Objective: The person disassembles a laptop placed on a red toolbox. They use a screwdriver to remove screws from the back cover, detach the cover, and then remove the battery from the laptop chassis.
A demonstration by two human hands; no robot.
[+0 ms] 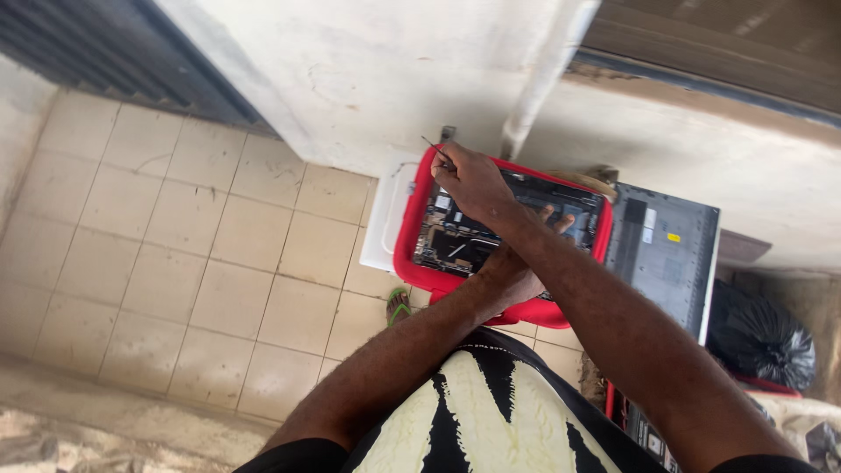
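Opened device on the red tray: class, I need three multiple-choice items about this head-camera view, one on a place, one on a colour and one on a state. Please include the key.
1. Relative to the red tray, where does the grey panel lie?
A. To its left
B. To its right
C. Under it

2. What colour is the sandal on the floor tiles?
A. Green
B. Blue
C. Yellow

3. What is the right hand doing?
A. Lying flat and empty
B. Gripping a bag
C. Pinching a thin tool

Key:
1 B: the panel lies past the tray's right edge.
2 A: a green strap shows below the tray's left corner.
3 C: the fingers are closed on a thin rod above the tray's far edge.
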